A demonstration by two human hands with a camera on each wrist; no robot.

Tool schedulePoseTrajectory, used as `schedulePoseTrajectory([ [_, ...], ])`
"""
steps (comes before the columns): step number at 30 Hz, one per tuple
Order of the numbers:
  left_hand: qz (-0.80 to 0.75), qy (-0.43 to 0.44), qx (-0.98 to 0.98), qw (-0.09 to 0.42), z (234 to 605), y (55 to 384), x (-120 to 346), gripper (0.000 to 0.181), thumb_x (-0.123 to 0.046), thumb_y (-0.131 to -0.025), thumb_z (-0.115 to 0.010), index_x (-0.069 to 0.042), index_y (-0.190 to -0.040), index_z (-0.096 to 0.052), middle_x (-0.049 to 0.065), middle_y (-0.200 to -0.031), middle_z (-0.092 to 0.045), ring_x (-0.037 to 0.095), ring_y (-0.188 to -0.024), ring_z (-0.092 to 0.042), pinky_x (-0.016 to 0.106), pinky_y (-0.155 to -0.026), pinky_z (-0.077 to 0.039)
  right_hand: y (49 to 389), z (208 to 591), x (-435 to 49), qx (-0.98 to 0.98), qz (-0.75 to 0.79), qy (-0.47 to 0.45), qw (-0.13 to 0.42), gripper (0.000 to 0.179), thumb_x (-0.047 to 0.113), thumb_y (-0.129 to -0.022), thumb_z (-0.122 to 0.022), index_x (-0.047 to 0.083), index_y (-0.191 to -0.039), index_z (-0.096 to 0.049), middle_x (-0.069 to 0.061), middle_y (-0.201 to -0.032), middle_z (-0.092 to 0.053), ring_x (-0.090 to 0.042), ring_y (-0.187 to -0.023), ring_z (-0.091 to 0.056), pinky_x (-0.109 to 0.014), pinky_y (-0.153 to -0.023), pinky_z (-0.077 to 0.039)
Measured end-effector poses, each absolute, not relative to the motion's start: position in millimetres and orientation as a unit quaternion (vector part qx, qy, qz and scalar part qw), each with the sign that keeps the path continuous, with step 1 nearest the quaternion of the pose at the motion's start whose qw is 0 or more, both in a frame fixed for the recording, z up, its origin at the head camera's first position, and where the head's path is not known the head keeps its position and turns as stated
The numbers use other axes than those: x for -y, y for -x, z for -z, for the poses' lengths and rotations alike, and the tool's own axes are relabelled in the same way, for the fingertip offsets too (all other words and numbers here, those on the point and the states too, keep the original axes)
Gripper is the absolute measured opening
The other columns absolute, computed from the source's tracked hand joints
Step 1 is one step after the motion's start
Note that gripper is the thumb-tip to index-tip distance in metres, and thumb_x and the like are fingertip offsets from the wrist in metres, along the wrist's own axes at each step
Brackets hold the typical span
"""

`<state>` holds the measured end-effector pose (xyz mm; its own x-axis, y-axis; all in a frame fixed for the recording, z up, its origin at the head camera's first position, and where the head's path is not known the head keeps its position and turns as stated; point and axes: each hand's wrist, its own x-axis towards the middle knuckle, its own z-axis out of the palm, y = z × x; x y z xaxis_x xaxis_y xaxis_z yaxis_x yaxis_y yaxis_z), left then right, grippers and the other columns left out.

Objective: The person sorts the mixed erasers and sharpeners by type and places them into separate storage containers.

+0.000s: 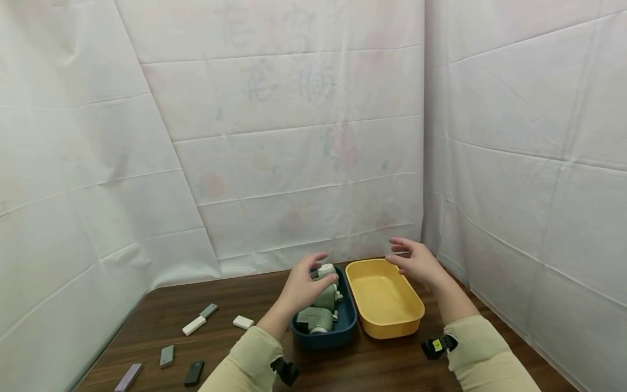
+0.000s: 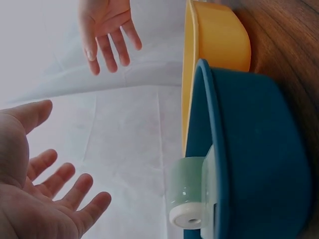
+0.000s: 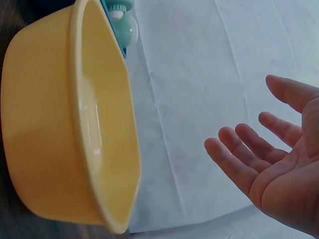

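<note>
My left hand (image 1: 302,286) hovers above the dark blue bin (image 1: 323,340), its fingers spread and loosely bent around nothing. Inside that bin lie several pale green items with white caps, among them a rounded green one (image 1: 315,318); their exact kind I cannot tell. In the left wrist view, a green piece with a white end (image 2: 185,215) sticks up past the bin's rim. Over the far right edge of the yellow bin (image 1: 387,329) my right hand (image 1: 415,264) is held in the air, fingers parted and holding nothing. Bare yellow floor shows inside this bin.
Several small flat blocks lie on the left of the wooden table: white (image 1: 194,325), grey (image 1: 167,356), black (image 1: 194,373) and purple (image 1: 129,377). Another white block (image 1: 243,322) is nearer the blue bin. White cloth (image 1: 294,163) hangs behind and at both sides.
</note>
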<state>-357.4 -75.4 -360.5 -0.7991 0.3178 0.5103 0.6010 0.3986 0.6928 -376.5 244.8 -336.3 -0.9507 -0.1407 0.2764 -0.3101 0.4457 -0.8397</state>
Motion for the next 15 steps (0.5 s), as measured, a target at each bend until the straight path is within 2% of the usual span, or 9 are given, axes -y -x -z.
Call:
schedulePoseTrajectory([
  [9, 0.491, 0.254, 0.824, 0.121, 371, 361, 66, 0.059, -0.038, -0.095, -0.073, -0.015, -0.145, -0.055, 0.010, -0.144, -0.054, 0.034, -0.127, -0.054, 0.055, -0.101, -0.046, 377, 354, -262, 0.838, -0.533, -0.096, 0.068, 0.069, 0.031, -0.098, -0.072, 0.003, -0.154, -0.042, -0.028, -0.143, -0.051, -0.040, -0.126, -0.055, -0.045, -0.083, -0.059],
  [15, 0.498, 0.236, 0.829, 0.099, 377, 362, 61, 0.059, -0.041, -0.096, -0.072, -0.017, -0.146, -0.054, 0.011, -0.147, -0.050, 0.036, -0.130, -0.052, 0.055, -0.098, -0.049, 378, 365, -272, 0.845, -0.524, -0.076, 0.070, 0.069, 0.033, -0.099, -0.070, 0.002, -0.153, -0.043, -0.028, -0.142, -0.051, -0.042, -0.127, -0.054, -0.050, -0.090, -0.056],
])
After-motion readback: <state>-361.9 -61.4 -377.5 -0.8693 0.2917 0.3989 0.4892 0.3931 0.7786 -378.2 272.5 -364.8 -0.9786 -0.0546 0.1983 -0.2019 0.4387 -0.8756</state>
